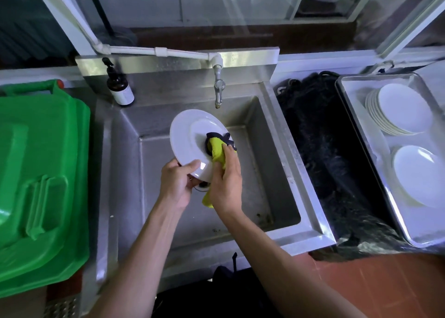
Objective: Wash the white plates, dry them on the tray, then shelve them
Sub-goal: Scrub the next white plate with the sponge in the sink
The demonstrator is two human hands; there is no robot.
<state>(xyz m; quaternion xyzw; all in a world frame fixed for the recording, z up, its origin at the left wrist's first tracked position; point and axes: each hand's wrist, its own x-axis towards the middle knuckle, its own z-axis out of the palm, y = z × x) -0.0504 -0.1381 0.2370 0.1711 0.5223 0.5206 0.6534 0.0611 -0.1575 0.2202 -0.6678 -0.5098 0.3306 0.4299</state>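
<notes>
Your forearms come up from the bottom edge, and both hands are busy over the sink. Your left hand grips the near rim of a white plate, thumb on top, holding it tilted above the basin. Your right hand is bunched around a yellow-green cloth with dark edging, pressing it against the plate's centre well. Something small and round sits under your hands at the basin floor, probably the drain, but it's mostly hidden so you can't really tell.

Right behind the plate hangs the tap, spout just beyond its far rim. A brown pump bottle stands at the sink's back left corner. Off to your right sits a metal tray with a stack of white plates at the far end and another plate nearer you. Between sink and tray lies a black bin bag. On your left, a green bin lid.
</notes>
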